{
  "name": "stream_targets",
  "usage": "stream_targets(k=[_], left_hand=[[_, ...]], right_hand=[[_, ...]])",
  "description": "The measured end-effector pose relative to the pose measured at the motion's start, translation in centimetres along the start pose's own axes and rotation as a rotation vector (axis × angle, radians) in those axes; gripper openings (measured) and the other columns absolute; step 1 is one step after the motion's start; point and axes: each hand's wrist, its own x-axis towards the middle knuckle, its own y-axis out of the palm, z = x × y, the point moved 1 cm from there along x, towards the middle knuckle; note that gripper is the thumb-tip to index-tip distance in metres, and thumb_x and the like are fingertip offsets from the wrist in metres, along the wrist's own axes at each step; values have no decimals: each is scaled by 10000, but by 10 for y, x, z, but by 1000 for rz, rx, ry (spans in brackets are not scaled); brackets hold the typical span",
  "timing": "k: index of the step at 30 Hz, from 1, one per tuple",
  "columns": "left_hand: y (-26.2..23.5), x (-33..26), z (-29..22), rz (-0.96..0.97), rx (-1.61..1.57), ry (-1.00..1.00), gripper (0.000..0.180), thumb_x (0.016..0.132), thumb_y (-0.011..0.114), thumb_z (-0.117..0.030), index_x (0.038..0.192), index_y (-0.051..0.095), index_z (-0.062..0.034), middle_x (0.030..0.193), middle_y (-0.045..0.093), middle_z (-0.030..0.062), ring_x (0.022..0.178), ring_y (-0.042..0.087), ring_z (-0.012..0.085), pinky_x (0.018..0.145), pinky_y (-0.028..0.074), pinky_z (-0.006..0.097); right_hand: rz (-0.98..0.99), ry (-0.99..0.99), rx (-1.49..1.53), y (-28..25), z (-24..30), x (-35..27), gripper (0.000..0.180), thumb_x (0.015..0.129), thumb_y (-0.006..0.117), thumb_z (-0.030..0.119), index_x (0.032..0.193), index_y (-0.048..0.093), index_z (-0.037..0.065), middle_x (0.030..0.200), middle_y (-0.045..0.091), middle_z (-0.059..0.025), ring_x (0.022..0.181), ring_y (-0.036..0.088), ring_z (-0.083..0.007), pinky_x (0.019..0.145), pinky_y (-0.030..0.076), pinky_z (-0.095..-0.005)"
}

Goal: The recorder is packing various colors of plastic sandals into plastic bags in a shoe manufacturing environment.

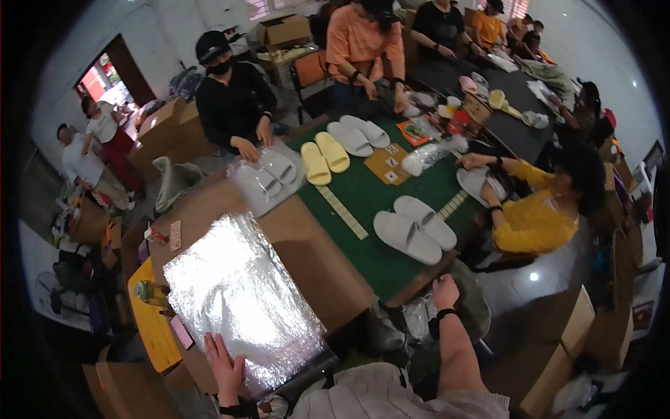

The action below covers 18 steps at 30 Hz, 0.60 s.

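My left hand (225,364) lies with its fingers stretched out on the near left edge of a shiny silver foil sheet or stack of foil bags (241,300). My right hand (445,292) is closed at the near edge of the table, above a grey-green sack (469,297); what its fingers hold, if anything, cannot be made out. Slippers in clear plastic (419,318) show in the sack beside my right forearm. Just beyond that hand, a pair of white slippers (415,229) sits on the green table top (342,241).
Yellow slippers (325,158) and white slippers (357,135) stand farther back. A co-worker in black handles bagged slippers (267,174); another in yellow holds a white slipper (480,185). A phone (182,332) and bottle (151,293) lie left of the foil. Cardboard boxes (558,349) stand right.
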Motion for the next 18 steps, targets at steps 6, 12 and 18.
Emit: stream_targets(k=[6,12,18], left_hand=[[-6,7,-14,-16,-5,-71,896,861,703,-440,1540,313,-4,1632,163,277,1515,156,437,1192,207,548],[-3,-4,-6,-7,-3,-40,922,909,550,-670,1516,365,-2,1595,216,323,1504,168,459,1207,220,503],[4,-12,-4,-61,48,36,896,935,508,-671,1524,357,-13,1587,249,314,1498,207,448,1192,272,478]], right_hand=[[-22,-229,206,41,46,141,614,776,753,181,1322,538,-2,1342,549,-232,1295,463,-407,1112,374,-452],[231,-54,135,66,103,154,516,789,747,77,1260,574,-39,1236,633,-273,1196,562,-450,989,473,-476],[91,-36,192,97,99,106,373,742,727,218,1010,688,-39,1036,682,-281,982,640,-466,868,517,-495]])
